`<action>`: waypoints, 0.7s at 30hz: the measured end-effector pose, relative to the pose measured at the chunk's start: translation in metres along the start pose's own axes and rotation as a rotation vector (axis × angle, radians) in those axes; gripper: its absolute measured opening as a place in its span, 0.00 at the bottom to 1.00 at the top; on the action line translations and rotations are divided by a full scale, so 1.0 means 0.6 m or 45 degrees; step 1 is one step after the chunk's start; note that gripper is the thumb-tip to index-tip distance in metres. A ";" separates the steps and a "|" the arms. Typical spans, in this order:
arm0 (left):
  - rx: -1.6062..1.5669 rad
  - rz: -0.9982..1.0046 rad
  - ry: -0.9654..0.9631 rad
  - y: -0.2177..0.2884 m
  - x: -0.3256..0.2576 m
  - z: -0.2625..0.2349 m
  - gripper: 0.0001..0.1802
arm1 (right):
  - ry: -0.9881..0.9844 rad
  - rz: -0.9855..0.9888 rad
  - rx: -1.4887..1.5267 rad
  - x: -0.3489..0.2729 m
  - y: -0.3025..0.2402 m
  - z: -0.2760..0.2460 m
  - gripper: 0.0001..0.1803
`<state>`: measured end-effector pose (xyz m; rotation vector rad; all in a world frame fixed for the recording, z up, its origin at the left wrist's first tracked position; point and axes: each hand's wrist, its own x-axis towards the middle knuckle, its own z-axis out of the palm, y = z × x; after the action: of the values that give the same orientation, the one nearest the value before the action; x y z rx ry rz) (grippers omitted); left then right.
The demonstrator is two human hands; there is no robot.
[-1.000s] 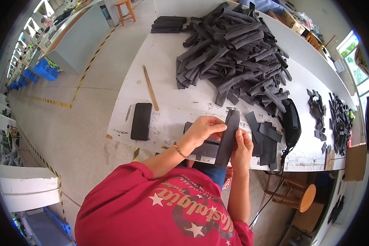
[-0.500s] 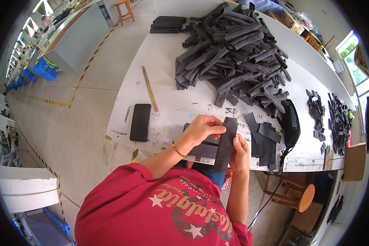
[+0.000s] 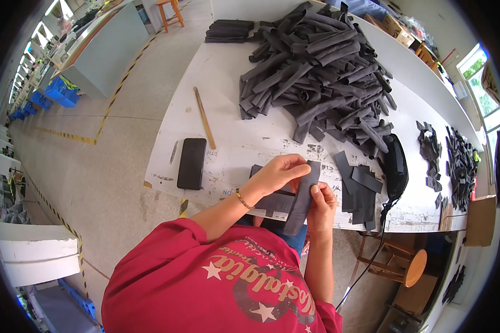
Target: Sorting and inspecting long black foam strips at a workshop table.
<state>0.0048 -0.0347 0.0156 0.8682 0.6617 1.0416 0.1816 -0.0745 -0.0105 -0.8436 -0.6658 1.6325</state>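
A dark grey-black fabric strip [image 3: 301, 200] hangs slanted between my hands over the table's front edge. My left hand [image 3: 278, 176] pinches it near its upper end, fingertips pressed together. Lower down on the right side, my right hand [image 3: 320, 204] grips its edge, the thumb lying over the face. Partly hidden behind my left wrist, flat dark pieces [image 3: 275, 203] lie at the table edge. Several loose flat strips [image 3: 360, 188] lie overlapping to the right of my right hand.
A large heap of dark fabric strips [image 3: 322, 72] covers the back of the white table [image 3: 172, 119], beside a neat stack [image 3: 228, 31]. A phone [image 3: 191, 164] and a thin brown stick [image 3: 204, 117] lie left. At right is a black corded object [image 3: 394, 166]; a stool [image 3: 414, 268] stands below.
The strip has tilted, its lower end swinging left and turning more edge-on. My right hand has shifted slightly left, and its thumb now lies over the strip. My left hand keeps its pinch.
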 end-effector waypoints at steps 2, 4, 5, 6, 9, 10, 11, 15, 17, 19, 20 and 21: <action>0.444 0.025 0.040 -0.003 0.005 -0.009 0.18 | 0.001 -0.029 -0.037 -0.005 -0.001 0.007 0.04; 0.330 0.024 0.040 0.000 0.006 -0.009 0.19 | 0.003 -0.057 -0.074 -0.007 -0.003 0.015 0.04; 0.218 0.023 0.039 0.003 0.005 -0.007 0.19 | 0.045 -0.089 -0.059 -0.006 -0.004 0.019 0.04; 0.218 0.021 0.040 0.004 0.003 -0.001 0.19 | 0.087 -0.120 -0.044 -0.005 -0.004 0.021 0.03; 0.062 0.026 0.173 -0.001 -0.003 0.008 0.16 | 0.131 -0.162 -0.076 0.000 -0.004 0.020 0.04; 0.266 -0.028 0.121 -0.006 -0.010 0.002 0.15 | 0.131 -0.162 -0.075 0.001 -0.004 0.018 0.04; 0.470 -0.083 0.071 -0.009 -0.014 -0.002 0.14 | 0.138 -0.188 -0.133 0.002 -0.002 0.016 0.04; 0.406 -0.194 0.047 -0.018 -0.013 -0.010 0.15 | 0.159 -0.181 -0.250 0.000 -0.004 0.022 0.05; 0.316 -0.174 -0.015 -0.022 -0.012 -0.013 0.15 | 0.161 -0.114 -0.186 -0.001 -0.007 0.025 0.05; 0.227 -0.156 -0.079 -0.024 -0.011 -0.011 0.15 | 0.167 -0.049 -0.120 -0.002 -0.006 0.022 0.06; 0.149 -0.166 -0.100 -0.026 -0.010 -0.007 0.15 | 0.172 -0.086 -0.144 -0.002 -0.004 0.018 0.05; 0.071 -0.177 -0.121 -0.028 -0.009 -0.005 0.15 | 0.177 -0.122 -0.168 -0.003 -0.003 0.016 0.05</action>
<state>0.0080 -0.0427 0.0003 0.9014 0.6634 0.8559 0.1751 -0.0755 -0.0031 -0.9960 -0.7109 1.4422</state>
